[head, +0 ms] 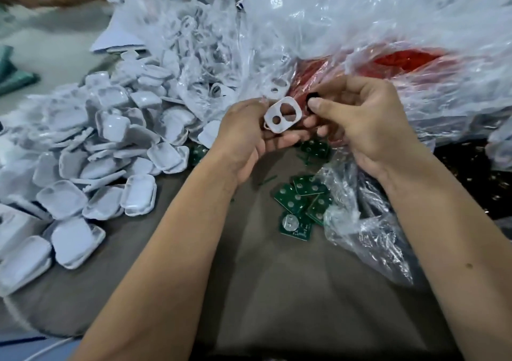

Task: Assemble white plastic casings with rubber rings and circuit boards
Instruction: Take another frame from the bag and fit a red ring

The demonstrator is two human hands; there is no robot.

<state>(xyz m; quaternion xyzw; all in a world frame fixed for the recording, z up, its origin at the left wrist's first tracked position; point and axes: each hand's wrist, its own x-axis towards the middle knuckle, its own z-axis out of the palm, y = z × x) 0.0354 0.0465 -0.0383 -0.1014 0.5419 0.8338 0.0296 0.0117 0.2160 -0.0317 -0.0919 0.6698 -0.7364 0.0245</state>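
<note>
Head cam: centre frame, the left hand (243,133) is pinching a white casing (282,114) by its edge, while the right hand (368,122) is squeezing a small black rubber ring (312,98) in its grip just beside it. Circuit boards (302,202) are lying lower down on the bench (277,277). The ring's tiny, so it could easily be slipping out or seating crooked.

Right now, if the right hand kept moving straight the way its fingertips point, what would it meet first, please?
Most likely the white casing held by the left hand; the right hand, pinching a small black piece, points left at it, though depth is unclear.
</note>
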